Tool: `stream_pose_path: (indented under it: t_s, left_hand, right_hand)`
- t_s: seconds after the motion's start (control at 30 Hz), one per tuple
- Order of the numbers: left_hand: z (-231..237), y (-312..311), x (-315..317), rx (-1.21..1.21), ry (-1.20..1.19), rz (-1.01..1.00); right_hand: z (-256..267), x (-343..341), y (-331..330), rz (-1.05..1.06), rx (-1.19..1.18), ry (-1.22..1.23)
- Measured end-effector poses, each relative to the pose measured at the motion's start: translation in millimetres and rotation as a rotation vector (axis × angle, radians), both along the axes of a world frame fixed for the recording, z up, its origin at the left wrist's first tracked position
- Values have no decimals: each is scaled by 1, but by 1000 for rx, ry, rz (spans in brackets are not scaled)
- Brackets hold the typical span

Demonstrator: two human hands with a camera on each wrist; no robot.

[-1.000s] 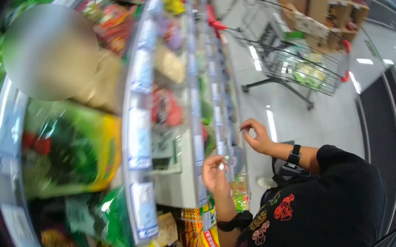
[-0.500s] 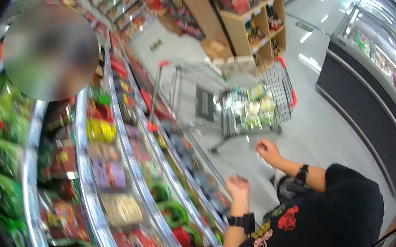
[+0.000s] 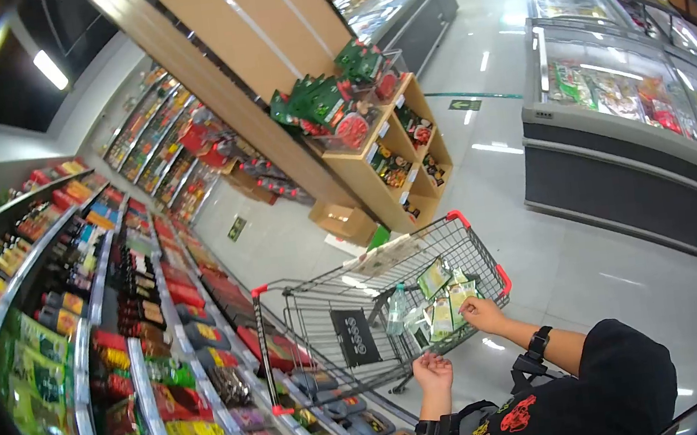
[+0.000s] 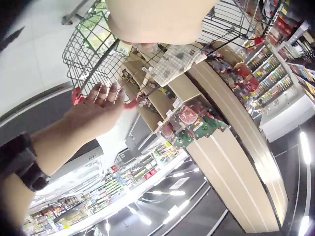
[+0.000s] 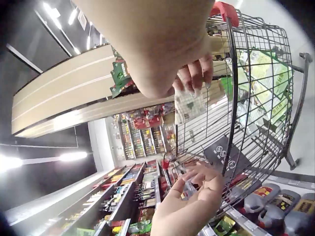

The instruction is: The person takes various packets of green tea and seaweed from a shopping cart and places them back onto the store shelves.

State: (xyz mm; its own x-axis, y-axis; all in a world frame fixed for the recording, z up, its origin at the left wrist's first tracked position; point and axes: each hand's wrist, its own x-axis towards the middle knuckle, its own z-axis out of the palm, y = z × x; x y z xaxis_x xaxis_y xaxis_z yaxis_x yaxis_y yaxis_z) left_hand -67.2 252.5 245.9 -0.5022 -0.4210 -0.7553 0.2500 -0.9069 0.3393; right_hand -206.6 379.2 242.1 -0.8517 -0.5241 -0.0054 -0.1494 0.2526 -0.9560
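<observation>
Hovering empty: left hand (image 3: pixel 432 371) and right hand (image 3: pixel 484 316), fingers loosely curled.
Cart (image 3: pixel 503 280) stands just beyond the fingers, contact unclear; its sides presumably keep packets (image 3: pixel 440 315) and bottle (image 3: pixel 396 308) together, leaving the fingers free.

My bare left hand (image 3: pixel 433 369) hangs in the near part of the scene, its wrist ringed by a broad black band (image 3: pixel 429 429), thumb and fingers (image 5: pixel 211 179) loosely curved toward each other. My bare right hand (image 3: pixel 482 316) sits farther off and to the right, apart from the left one, its fingers relaxed and slightly spread. A black wrist strap (image 3: pixel 540 343) crosses my bare right forearm (image 3: pixel 563 353), which slants leftward from a short black cloth sleeve (image 3: pixel 627 358).
</observation>
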Motion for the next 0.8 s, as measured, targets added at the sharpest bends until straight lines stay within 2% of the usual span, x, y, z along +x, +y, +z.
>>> stream_pose_path:
  t_s: [0.07,0.2,0.27,0.33,0.43,0.47,0.53,0.57,0.67,0.7,0.77,0.8]
  left_hand:
    - [-4,-28,-16,34,-27,-26]
    - [-47,-95,-42,99,89,-145]
    - [-57,-128,-55,70,34,-185]
    - [-79,-170,-56,292,161,-234]
    - [-92,-211,-56,194,26,-244]
    - [-109,-225,-54,62,18,-310]
    - [-130,-245,-49,67,-119,-355]
    - [-146,-254,-44,64,-103,-353]
    - [-197,-266,-15,90,-90,-368]
    - [-209,-266,-6,131,-101,-394]
    - [-208,-265,-6,191,-217,-422]
    - [-184,-254,-5,213,-324,-426]
  right_hand:
    - [-1,-6,-11,-39,73,-65]
    - [-46,-20,-60,23,250,136]
    - [-49,-24,-90,222,602,178]
    - [-58,-23,-116,437,754,263]
    - [-45,-18,-157,738,802,319]
    - [-45,-16,-167,713,772,313]
    - [-50,-12,-180,653,715,298]
    - [-45,-10,-182,618,721,266]
    - [-86,-13,-176,709,784,245]
    - [-84,-15,-173,770,862,182]
    - [-96,-16,-166,782,974,117]
    - [-102,-19,-164,790,1032,83]
